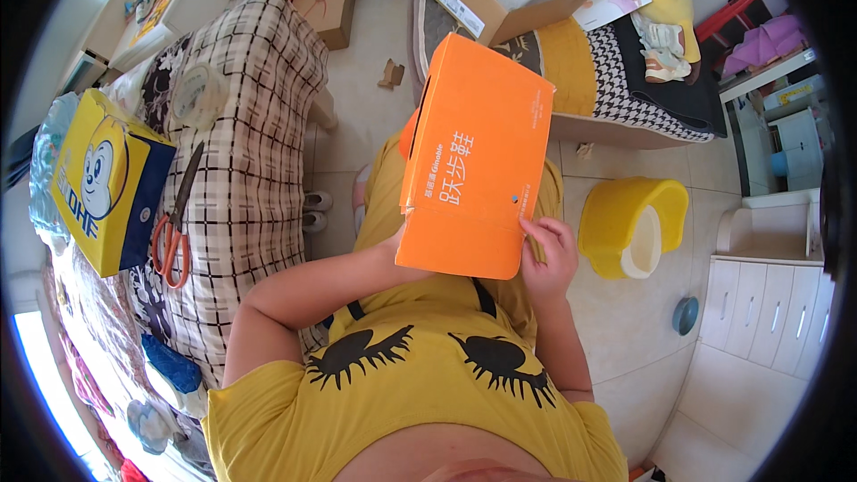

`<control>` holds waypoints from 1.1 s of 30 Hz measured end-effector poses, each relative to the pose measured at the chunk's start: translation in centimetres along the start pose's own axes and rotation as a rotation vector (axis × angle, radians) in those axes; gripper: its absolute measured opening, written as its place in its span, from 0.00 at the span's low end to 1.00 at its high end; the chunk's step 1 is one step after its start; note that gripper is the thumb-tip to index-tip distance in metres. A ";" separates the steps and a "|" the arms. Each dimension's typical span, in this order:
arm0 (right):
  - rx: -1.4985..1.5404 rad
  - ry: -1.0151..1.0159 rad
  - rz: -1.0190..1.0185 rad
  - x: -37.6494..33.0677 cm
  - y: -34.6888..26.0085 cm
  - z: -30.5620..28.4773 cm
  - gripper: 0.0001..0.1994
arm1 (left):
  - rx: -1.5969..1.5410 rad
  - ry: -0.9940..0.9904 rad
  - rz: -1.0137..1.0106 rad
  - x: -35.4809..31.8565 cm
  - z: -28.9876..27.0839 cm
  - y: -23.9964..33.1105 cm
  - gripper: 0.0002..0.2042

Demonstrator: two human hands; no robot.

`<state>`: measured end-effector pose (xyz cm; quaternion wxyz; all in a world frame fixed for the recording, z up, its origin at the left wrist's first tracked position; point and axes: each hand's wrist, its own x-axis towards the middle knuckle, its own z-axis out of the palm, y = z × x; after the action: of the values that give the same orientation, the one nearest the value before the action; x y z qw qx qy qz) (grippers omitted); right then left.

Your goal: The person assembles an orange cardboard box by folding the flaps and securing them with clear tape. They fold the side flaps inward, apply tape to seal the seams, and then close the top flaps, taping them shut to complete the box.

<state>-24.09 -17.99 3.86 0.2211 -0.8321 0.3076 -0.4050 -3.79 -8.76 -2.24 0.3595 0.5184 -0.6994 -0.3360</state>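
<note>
Right hand [551,259] is closed on the lower right edge of the orange box [482,156], held above the yellow trousers [379,201]; left hand's grip [391,248] is hidden. Progress judged partial: box not yet set down, contents unseen.

1 view, from the left of 2 head-worn fisheye cameras, looks steeply down: the shirt [437,388] sits nearest, at bottom centre, the box [486,156] farther off, mid-frame, the floor [620,326] farther still, right of centre; straight edges bend near the corners.
</note>
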 end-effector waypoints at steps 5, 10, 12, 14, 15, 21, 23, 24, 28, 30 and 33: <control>0.029 0.007 0.017 -0.6 0.4 0.0 0.15 | -0.787 0.098 -0.107 0.2 0.1 1.8 0.20; 0.055 -0.088 -0.069 1.7 -2.7 -3.0 0.18 | -0.852 0.101 -0.067 1.0 -1.4 3.6 0.20; 0.016 -0.284 -0.152 2.8 -5.3 -2.9 0.22 | -1.110 0.097 -0.093 1.5 -1.2 4.0 0.20; -0.028 -0.406 -0.227 3.2 -6.2 -1.7 0.25 | -1.118 0.117 -0.072 1.8 -1.3 4.4 0.20; -0.050 -0.429 -0.259 3.1 -5.9 -0.8 0.27 | -0.998 0.140 -0.042 2.0 -1.4 4.7 0.20; 0.023 -0.387 -0.301 2.6 -4.5 0.9 0.29 | -0.243 0.268 -0.005 1.8 -2.3 5.7 0.18; 0.082 -0.297 -0.303 2.0 -3.9 1.0 0.27 | 0.079 0.290 0.034 2.0 -2.3 5.7 0.18; 0.137 -0.208 -0.275 1.9 -3.9 1.0 0.26 | 0.388 0.279 0.084 2.0 -2.7 5.8 0.18; 0.313 0.121 -0.067 -0.5 -2.9 0.3 0.21 | 0.727 0.199 0.106 2.5 -4.1 7.6 0.20; 0.491 0.233 0.099 -2.3 -1.7 0.2 0.21 | 0.694 0.298 0.151 2.6 -4.2 7.4 0.19; 0.782 0.422 0.278 -3.1 -0.6 0.0 0.19 | 0.669 0.321 0.175 2.5 -4.9 7.6 0.18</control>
<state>-25.37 -15.42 2.53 0.5030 -0.5368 0.2786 -0.6174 -3.82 -9.88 7.06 0.3028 0.5915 -0.7467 0.0284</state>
